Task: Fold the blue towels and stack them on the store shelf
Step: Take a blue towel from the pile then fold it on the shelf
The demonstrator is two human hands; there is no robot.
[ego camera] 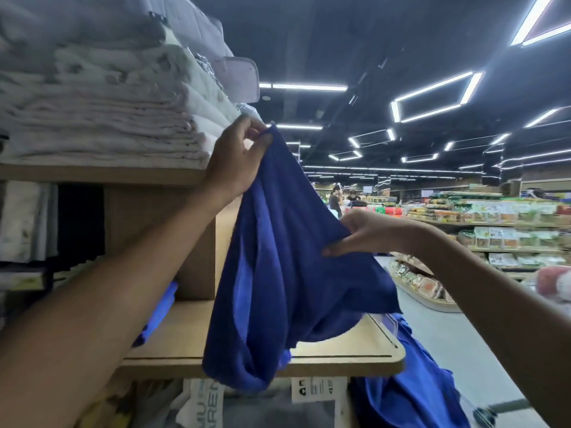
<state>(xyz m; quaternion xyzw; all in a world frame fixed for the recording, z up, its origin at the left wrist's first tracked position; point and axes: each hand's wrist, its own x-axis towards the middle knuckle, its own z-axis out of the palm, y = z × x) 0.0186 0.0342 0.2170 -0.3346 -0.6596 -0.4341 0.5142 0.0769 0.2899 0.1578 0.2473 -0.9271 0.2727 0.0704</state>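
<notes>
A person holds a blue towel (278,273) aloft and unfolded, its lower end sagging over the front of a wooden store shelf (340,356). The left hand (234,159) pinches the top corner and the right hand (367,234) pinches an edge lower down. More blue cloth (411,390) hangs beside the shelf. Folded pale linens (108,118) sit above, with grocery aisles (494,223) beyond.

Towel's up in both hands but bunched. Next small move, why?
Probably draw the right grip out and up, level with the left grip. The left pinches a top corner of the blue towel, the right holds an edge lower down, so the cloth sags bunched over the shelf; spreading should flatten it for folding.
</notes>
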